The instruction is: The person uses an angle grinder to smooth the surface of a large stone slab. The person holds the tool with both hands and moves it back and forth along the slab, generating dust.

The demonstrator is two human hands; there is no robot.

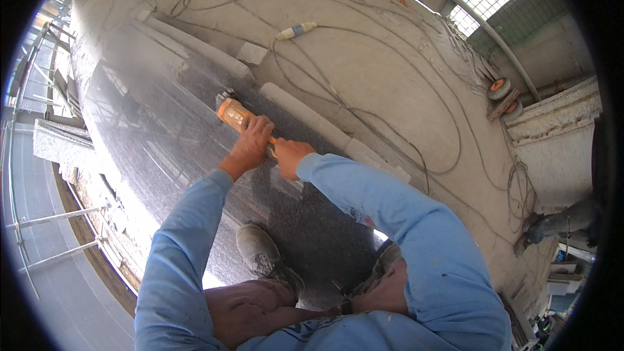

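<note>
Both grips closed snugly, left hand [255, 138] over the orange handheld power tool [235, 114], right hand [292, 158] round its rear! It's on the dark, glossy stone slab [162, 156], left of the pale stone strip [305, 114]; best kept level, pressure even.

Bright daylight glares off the dark slab [153, 146].
</note>
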